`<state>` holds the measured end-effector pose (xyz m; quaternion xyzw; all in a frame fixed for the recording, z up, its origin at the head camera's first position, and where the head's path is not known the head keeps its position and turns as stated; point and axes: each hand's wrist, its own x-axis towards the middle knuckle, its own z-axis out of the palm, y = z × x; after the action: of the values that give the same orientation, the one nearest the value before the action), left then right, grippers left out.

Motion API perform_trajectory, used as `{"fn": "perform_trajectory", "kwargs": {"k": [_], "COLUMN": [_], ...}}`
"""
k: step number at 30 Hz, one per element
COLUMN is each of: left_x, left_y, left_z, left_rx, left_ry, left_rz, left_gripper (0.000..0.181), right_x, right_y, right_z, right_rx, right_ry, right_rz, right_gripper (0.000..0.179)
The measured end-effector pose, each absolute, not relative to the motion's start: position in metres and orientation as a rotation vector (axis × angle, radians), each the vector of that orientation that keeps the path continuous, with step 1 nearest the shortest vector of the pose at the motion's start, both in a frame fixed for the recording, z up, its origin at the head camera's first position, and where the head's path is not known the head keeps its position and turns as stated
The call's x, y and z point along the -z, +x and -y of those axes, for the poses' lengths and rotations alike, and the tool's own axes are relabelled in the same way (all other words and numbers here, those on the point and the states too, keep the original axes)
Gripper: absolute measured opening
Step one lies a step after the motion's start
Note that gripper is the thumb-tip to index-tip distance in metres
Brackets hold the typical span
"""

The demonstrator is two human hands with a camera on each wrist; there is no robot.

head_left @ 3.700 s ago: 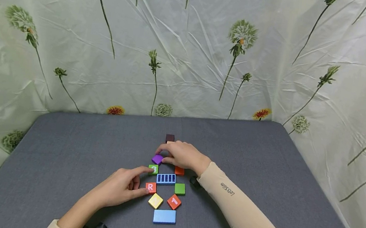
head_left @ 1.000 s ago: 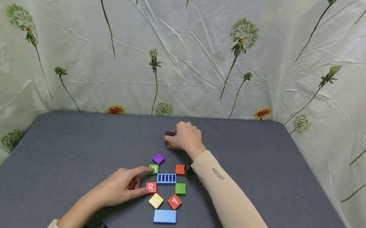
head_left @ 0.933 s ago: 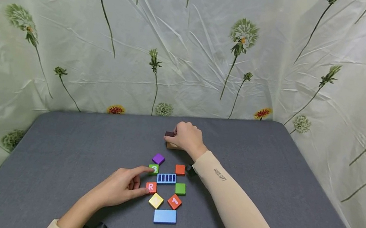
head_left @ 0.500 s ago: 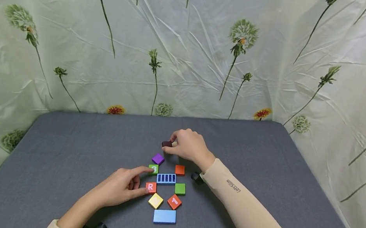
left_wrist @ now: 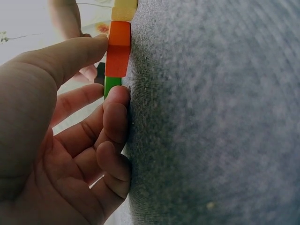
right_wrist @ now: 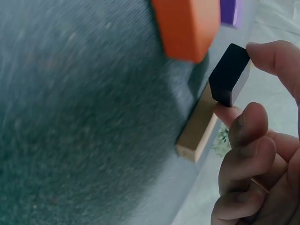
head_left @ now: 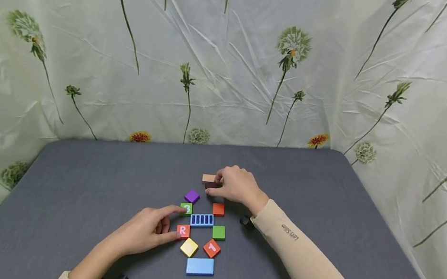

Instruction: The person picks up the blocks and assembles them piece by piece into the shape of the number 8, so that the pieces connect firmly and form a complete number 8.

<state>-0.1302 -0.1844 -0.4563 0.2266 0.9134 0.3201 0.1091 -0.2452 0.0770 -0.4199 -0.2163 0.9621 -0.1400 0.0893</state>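
Note:
My right hand (head_left: 239, 185) pinches a dark brown block (right_wrist: 229, 72) between thumb and finger, just in front of a tan wooden block (head_left: 208, 178). In the right wrist view the dark block is tilted, and the tan block (right_wrist: 199, 124) lies on the cloth beside it. My left hand (head_left: 146, 230) rests beside the block figure, index fingertip on a green block with a 3 (head_left: 185, 208) and thumb on a red block with an R (head_left: 183, 231). Between the blocks at the figure's middle lies a blue slotted block (head_left: 202, 220). A purple block (head_left: 192, 196) sits at upper left.
An orange-red block (head_left: 218, 209) and a green block (head_left: 218, 233) lie along the right side. Nearer are a yellow block (head_left: 189, 247), a red block with a 1 (head_left: 212, 248) and a light blue block (head_left: 200, 267). Grey cloth covers the table (head_left: 90, 187), with a floral curtain (head_left: 234, 64) behind.
My right hand has left the purple block, lifted the dark brown block from behind the tan one and carried it nearer, to the tan block's front. The left hand has kept its place.

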Motion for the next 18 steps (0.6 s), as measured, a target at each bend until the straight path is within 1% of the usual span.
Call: {"fn": "perform_trajectory", "kwargs": {"k": [10, 18], "left_x": [0.457, 0.457], "left_y": [-0.131, -0.131], "left_z": [0.185, 0.185], "left_rx": [-0.934, -0.93], "left_ry": [0.665, 0.672], "left_rz": [-2.689, -2.692], "left_gripper": [0.048, 0.048], "right_x": [0.426, 0.427], "right_y": [-0.256, -0.261], "right_z": [-0.081, -0.081], "right_rx": [0.361, 0.353], "right_ry": [-0.606, -0.596], "right_rz": [-2.887, -2.885], "right_gripper": [0.038, 0.046]}}
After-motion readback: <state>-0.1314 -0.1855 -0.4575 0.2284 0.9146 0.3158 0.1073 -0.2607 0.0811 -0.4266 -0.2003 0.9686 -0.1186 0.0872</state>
